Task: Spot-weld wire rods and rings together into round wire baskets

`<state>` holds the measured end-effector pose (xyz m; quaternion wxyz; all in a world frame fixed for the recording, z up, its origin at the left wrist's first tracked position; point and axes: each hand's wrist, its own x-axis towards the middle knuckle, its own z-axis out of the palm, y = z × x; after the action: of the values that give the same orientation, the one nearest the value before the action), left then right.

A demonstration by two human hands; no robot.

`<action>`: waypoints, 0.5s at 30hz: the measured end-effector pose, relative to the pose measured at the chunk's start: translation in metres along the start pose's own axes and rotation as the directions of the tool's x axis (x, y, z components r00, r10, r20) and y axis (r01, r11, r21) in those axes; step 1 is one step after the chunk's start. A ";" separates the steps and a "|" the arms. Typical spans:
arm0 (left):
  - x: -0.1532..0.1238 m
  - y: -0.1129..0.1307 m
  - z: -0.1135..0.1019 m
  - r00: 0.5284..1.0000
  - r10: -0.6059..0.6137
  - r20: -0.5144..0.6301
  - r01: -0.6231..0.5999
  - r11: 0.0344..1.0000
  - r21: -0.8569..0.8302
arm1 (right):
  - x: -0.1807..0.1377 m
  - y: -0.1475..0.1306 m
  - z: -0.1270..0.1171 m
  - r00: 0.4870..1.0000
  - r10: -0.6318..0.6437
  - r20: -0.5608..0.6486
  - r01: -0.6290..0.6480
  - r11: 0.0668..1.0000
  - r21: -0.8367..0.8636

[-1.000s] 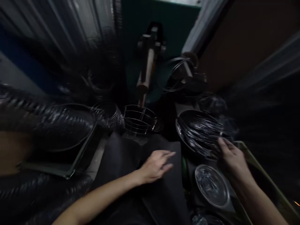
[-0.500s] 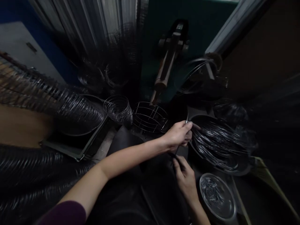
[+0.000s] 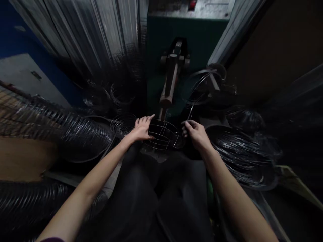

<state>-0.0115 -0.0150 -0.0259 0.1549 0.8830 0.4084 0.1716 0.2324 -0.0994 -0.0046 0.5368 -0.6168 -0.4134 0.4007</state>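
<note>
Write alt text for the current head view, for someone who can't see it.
A person's left hand spreads at the left edge of a curved wire frame below a machine arm; the right hand pinches what looks like a thin metal rod. Stacked wire rings lie at left, wires at right.

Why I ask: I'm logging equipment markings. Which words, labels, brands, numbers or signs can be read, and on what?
None can be read.
Green machine: the pale patch near the top of its arm is too small and dark to tell whether it bears text.
Pale panel at left: the small dark patch on it is too blurred to tell.
</note>
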 end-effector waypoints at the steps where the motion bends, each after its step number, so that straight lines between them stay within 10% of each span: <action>1: 0.006 0.000 0.005 1.000 0.014 -0.010 -0.014 1.000 -0.009 | 0.014 -0.004 0.008 1.000 -0.014 0.003 0.014 1.000 0.028; 15: -0.002 -0.025 0.036 0.973 0.114 -0.203 -0.162 0.957 -0.239 | 0.058 0.004 0.054 0.975 0.090 0.205 -0.141 0.958 0.251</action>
<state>-0.0139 -0.0059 -0.0687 0.2154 0.8624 0.3327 0.3150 0.2014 -0.0269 -0.0171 0.5475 -0.5217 -0.3693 0.5401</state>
